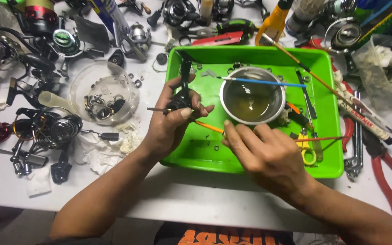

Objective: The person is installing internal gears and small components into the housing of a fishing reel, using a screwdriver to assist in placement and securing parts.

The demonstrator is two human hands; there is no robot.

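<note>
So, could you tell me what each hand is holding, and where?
Left hand grips a black reel part around its lower body; right hand pinches an orange-handled brush near its end.

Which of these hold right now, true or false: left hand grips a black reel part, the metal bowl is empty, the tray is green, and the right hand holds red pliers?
1. The left hand grips a black reel part. True.
2. The metal bowl is empty. False: it holds yellowish liquid.
3. The tray is green. True.
4. The right hand holds the red pliers. False: they lie on the table; it holds a thin orange tool.
</note>
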